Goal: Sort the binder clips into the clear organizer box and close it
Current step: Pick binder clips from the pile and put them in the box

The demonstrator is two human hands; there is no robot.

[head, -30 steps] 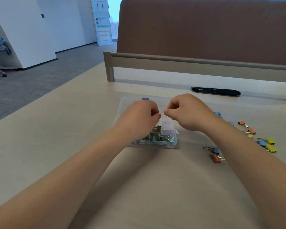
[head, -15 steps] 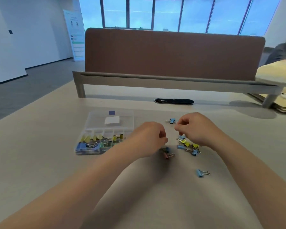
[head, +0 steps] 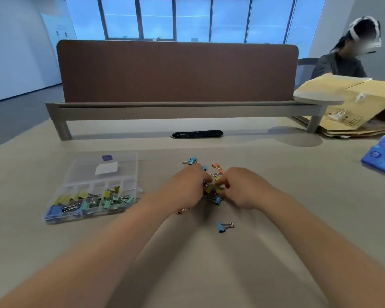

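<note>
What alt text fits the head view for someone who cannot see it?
The left hand and right hand are curled over a pile of coloured binder clips on a beige desk. An open clear organizer box lies to their left, holding yellow, green and blue clips. One blue clip lies alone nearer the camera.

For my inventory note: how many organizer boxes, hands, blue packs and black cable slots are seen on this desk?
organizer box: 1
hands: 2, the left hand and the right hand
blue pack: 1
black cable slot: 1
Total: 5
</note>
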